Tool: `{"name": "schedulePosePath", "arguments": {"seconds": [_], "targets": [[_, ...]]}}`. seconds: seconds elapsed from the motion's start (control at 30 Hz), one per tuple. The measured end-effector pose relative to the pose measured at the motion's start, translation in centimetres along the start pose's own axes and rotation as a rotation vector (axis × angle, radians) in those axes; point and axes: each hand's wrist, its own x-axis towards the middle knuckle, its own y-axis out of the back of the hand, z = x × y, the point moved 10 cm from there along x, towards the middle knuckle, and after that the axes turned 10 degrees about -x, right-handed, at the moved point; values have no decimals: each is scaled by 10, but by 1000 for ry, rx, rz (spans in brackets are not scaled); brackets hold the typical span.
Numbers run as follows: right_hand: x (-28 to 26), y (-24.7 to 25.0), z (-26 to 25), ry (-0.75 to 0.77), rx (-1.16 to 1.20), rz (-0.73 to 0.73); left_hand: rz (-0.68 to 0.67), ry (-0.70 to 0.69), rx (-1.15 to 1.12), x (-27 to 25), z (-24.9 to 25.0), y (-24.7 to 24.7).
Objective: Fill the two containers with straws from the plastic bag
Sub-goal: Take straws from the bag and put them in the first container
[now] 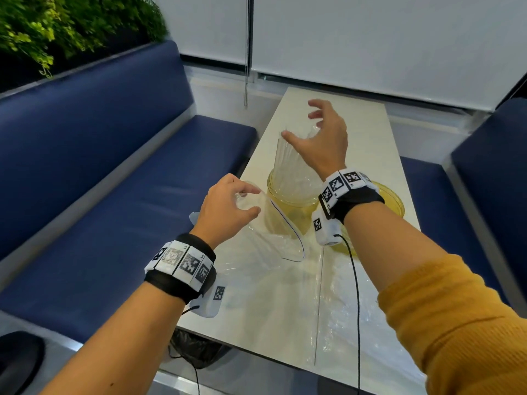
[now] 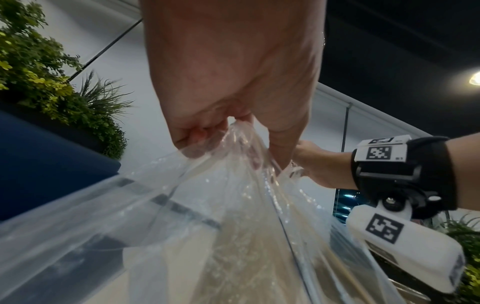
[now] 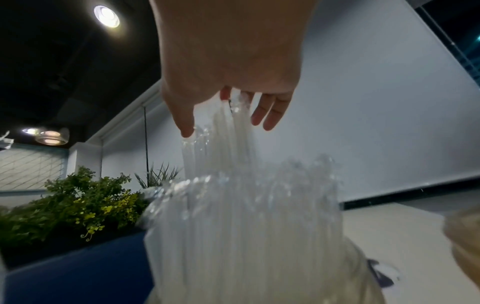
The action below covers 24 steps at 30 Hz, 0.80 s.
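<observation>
A yellowish clear container stands mid-table, packed with upright clear straws. My right hand hovers over their tops with fingers spread; in the right wrist view the right hand has straight fingers at the tips of the tallest straws. A second yellowish container sits to the right, partly hidden behind my right wrist. My left hand pinches the mouth of the clear plastic bag and lifts it; the left wrist view shows the left hand gripping the bunched plastic bag.
The bag's loose plastic spreads over the near part of the pale table. Blue benches run along the left and right. A blind cord hangs at the far end. A dark bag lies under the near edge.
</observation>
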Motion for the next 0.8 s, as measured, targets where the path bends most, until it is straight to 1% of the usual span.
{"name": "schedulePosePath", "arguments": {"seconds": [0.03,0.07,0.13,0.17,0.23,0.3,0.33,0.37,0.4,0.43,0.47,0.5,0.53,0.57,0.67,0.7,0.73,0.8], "targets": [[4,-2,-12,96,-39,-27,-3,-1,0,1,2,0],[6,-10,-23,201,-90,-85,-9,-3,0,2,4,-1],[0,-38,-39,370,-213,-254,-24,-4,-1,3,6,-2],[-6,-54,-39,404,-272,-348,-31,-3,0,4,8,-3],[-22,-82,-27,408,-401,-525,-40,3,8,5,9,-4],[-41,-98,-16,468,-569,-671,-47,13,12,5,9,-5],[-44,-98,-15,489,-582,-683,-51,18,11,4,10,-5],[-42,-92,-17,476,-538,-659,-54,24,14,4,10,-5],[-35,-82,-20,415,-451,-602,-57,29,19,4,10,-4],[-23,-68,-19,309,-354,-521,-64,36,24,4,10,-5],[-12,-57,-16,244,-303,-418,-74,42,27,4,10,-5],[-5,-47,-14,203,-299,-336,-83,48,27,4,11,-6],[-3,-42,-11,171,-321,-306,-96,53,26,4,12,-7],[-6,-44,-6,157,-361,-340,-113,57,29,5,14,-8],[-36,-68,13,135,-454,-618,-197,63,70,4,16,-17],[-42,-69,14,150,-455,-635,-226,68,83,4,15,-20],[-40,-63,11,173,-439,-584,-251,71,92,3,15,-23],[-29,-34,-9,229,-384,-359,-284,69,105,3,17,-27]]}}
